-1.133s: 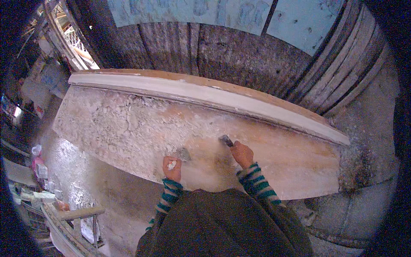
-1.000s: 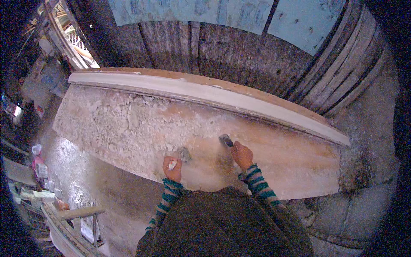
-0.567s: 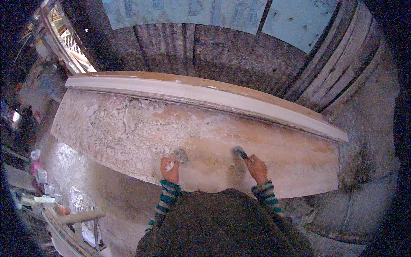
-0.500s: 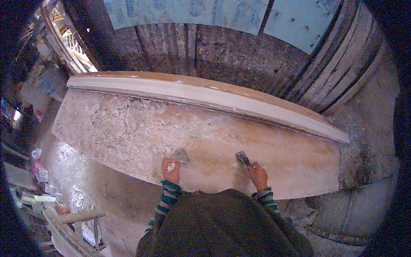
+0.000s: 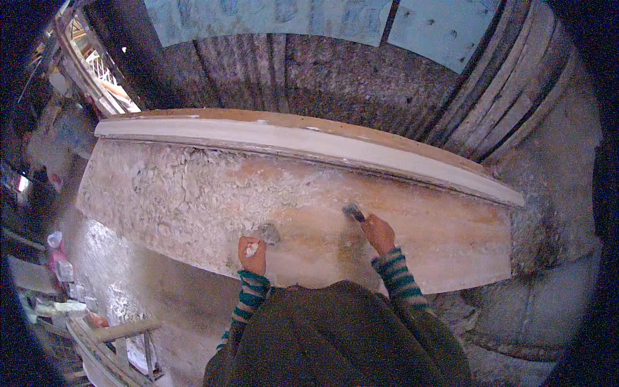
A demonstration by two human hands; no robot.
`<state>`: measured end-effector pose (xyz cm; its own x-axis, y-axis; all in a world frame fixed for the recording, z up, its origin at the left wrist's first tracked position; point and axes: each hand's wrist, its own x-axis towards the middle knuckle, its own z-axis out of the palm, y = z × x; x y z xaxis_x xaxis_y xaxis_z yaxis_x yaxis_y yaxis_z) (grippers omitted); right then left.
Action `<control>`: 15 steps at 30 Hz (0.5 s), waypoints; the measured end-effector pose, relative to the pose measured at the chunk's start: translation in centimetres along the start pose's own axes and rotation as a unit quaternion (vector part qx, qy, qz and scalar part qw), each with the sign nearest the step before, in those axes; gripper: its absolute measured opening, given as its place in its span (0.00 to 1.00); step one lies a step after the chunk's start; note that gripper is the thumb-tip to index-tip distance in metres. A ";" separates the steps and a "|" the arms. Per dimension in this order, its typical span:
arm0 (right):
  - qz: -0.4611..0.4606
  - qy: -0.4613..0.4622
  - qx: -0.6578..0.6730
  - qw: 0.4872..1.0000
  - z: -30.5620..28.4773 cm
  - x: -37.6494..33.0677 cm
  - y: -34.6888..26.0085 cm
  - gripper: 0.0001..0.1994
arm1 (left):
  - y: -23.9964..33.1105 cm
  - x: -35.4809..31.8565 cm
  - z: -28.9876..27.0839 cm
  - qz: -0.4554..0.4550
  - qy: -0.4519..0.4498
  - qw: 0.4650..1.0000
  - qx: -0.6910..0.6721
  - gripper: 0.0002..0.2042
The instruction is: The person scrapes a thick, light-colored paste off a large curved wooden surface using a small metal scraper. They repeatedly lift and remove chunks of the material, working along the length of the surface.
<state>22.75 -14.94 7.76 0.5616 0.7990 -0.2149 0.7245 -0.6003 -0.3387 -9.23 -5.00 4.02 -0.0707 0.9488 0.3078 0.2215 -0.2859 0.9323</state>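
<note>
My left hand (image 5: pixel 252 258) is closed around a putty knife (image 5: pixel 268 233) with a wide grey blade lying close over the board; something whitish shows at the fingers. To the right, my right hand (image 5: pixel 379 233) grips a small dark scraper (image 5: pixel 353 211), its flat end pointing to the far left. Under both hands lies a long pale-brown board (image 5: pixel 445 248), wet-looking and smooth toward the right. Lumpy whitish plaster (image 5: pixel 174 177) covers its left part. Whether either blade touches the board, I cannot tell.
Along the board's far edge runs a long white moulding (image 5: pixel 290 138) with a brown top. Behind it stands a dark ribbed wall (image 5: pixel 354 74) below pale blue sheets (image 5: pixel 284 16). Dark curved lengths (image 5: pixel 509 84) lean at the far right. A wooden frame (image 5: pixel 126 330) stands at near left.
My right hand has moved farther out and slightly left with the scraper. My left hand has shifted a little to the left, along with a slight shift of the whole view.
</note>
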 end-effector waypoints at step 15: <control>-0.073 0.007 0.026 0.997 -1.3 3.5 -1.8 0.13 | -3.4 0.1 0.5 -0.045 -0.004 0.996 -0.081 0.08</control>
<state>23.93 -11.14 8.77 0.4578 0.8767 -0.1477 0.7775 -0.4754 -0.4117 -9.47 -3.85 0.80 -0.0757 0.9725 0.2201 0.0554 -0.2163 0.9748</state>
